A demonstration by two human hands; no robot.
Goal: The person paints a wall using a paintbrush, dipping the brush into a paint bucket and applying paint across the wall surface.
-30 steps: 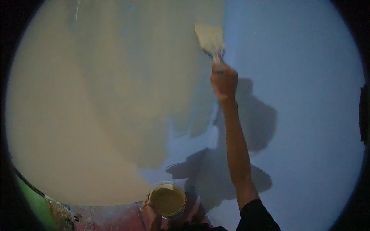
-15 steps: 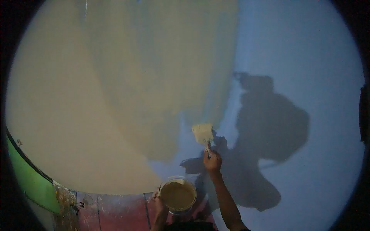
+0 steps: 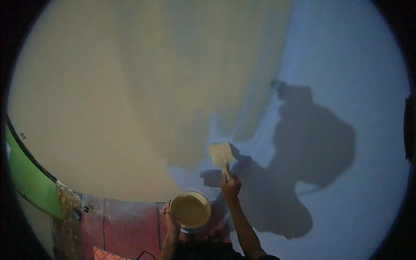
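Note:
My right hand is closed round the handle of a wide flat brush, whose bristles point up and are coated in yellowish-beige paint. The brush is in front of the blue part of the wall, just above and to the right of the bucket. My left hand grips the left side of a round bucket holding beige paint. Beige paint covers the left of the wall, with streaky greenish strokes in the middle. The right part of the wall is blue.
A large shadow of a person falls on the blue wall. Red floor tiles lie below at the left, beside a green surface and a worn, stained strip. A dark object shows at the right edge.
My right hand has brought the brush down from high on the wall to near the bucket. The view has shifted, showing more floor. My left hand keeps hold of the bucket.

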